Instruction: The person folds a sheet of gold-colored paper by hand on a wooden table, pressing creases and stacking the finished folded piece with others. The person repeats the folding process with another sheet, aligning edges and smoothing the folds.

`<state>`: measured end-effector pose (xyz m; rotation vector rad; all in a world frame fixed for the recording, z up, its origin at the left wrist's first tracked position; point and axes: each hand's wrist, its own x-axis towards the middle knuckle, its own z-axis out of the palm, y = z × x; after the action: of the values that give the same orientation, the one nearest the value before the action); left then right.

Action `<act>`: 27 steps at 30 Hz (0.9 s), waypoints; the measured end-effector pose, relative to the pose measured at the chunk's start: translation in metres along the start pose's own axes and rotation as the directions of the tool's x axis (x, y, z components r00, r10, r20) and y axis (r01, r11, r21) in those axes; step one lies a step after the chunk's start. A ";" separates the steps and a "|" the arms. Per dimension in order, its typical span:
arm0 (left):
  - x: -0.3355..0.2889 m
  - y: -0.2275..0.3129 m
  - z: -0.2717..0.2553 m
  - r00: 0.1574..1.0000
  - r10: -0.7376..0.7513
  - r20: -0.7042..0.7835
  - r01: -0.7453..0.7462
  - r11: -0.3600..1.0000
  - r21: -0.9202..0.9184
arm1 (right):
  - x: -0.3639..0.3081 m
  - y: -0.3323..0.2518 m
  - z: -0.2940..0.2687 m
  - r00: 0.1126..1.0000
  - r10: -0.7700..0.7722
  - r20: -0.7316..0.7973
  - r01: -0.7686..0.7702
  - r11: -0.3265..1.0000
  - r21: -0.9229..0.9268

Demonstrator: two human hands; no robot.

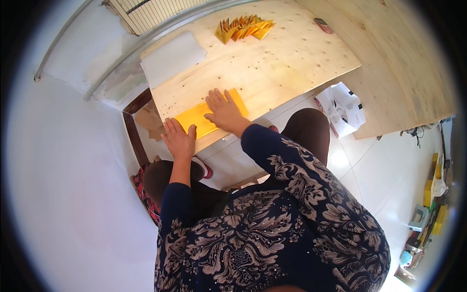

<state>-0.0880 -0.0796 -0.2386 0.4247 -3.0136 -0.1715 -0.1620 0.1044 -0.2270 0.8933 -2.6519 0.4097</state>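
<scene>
A long strip of golden-yellow paper (198, 116) lies flat along the near edge of the wooden table (282, 63). My left hand (178, 138) rests on the strip's left end, fingers stretched out. On the paper's right part lies my right hand (224, 111), palm down with its fingers spread. Neither hand grips anything; both touch the sheet. Toward the table's far side stands a row of folded gold paper pieces (244, 28), set closely side by side.
A pale grey sheet (174, 57) lies at the table's far left, and a small red phone (323, 26) at the far right. A white plastic bag (340, 109) sits on the floor right of my knee. Several boxes (428, 192) line the right wall.
</scene>
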 end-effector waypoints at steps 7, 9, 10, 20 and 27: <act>0.000 0.005 -0.010 1.000 -0.002 0.018 0.002 1.000 0.015 | -0.027 0.055 -0.002 0.994 0.081 0.077 -0.075 0.994 -0.081; 0.003 0.015 -0.014 0.999 -0.039 -0.004 0.039 0.997 0.071 | -0.025 0.054 -0.004 0.993 0.072 0.090 -0.068 0.997 -0.045; 0.007 0.026 -0.014 0.995 0.067 -0.068 -0.072 0.995 -0.073 | -0.024 0.053 -0.005 0.992 0.083 0.090 -0.076 0.994 -0.078; 0.022 0.038 0.002 0.992 0.110 0.068 -0.107 0.993 -0.046 | -0.024 0.051 -0.005 0.996 0.059 0.065 -0.053 0.994 -0.091; -0.002 0.020 -0.004 0.986 0.152 0.062 -0.150 0.988 -0.027 | -0.048 0.041 -0.016 0.994 0.037 0.101 -0.029 0.997 -0.074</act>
<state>-0.0907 -0.0607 -0.2321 0.1905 -3.0871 -0.2106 -0.1474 0.1670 -0.2371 0.8712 -2.7582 0.2805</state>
